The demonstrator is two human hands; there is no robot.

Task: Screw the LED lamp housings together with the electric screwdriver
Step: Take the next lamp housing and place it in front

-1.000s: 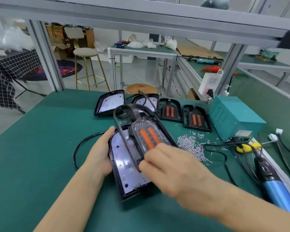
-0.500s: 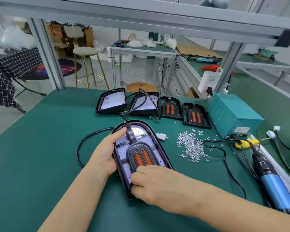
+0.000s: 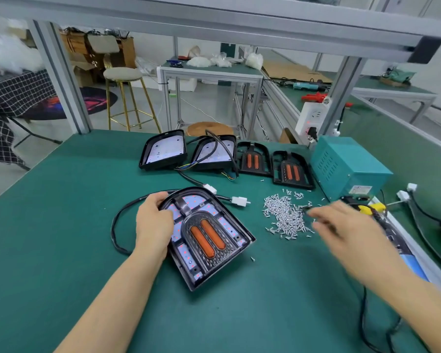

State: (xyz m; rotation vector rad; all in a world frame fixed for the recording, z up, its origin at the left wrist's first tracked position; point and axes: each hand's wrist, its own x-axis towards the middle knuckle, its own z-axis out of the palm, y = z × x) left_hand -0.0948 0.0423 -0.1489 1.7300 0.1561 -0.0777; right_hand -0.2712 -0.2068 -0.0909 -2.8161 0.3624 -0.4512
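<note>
A black LED lamp housing [image 3: 209,240] lies flat on the green bench with its orange-lensed inner frame seated inside. My left hand [image 3: 152,220] rests on its upper left edge, thumb on the rim. My right hand [image 3: 341,225], blurred by motion, hovers with fingers extended over the right side of a pile of small silver screws [image 3: 284,216]. It holds nothing that I can see. The electric screwdriver [image 3: 402,253] lies at the bench's right edge, mostly hidden behind my right hand and forearm.
Two open housings [image 3: 163,150] [image 3: 213,152] and two loose inner frames [image 3: 253,159] [image 3: 292,170] line the back of the bench. A teal power box [image 3: 346,166] stands at the back right. A black cable [image 3: 117,225] loops left of the lamp. One stray screw [image 3: 252,259] lies beside the housing.
The inner frame went from held above the housing to seated in it. My right hand left the lamp and swung right to the screw pile. My left hand stayed on the housing.
</note>
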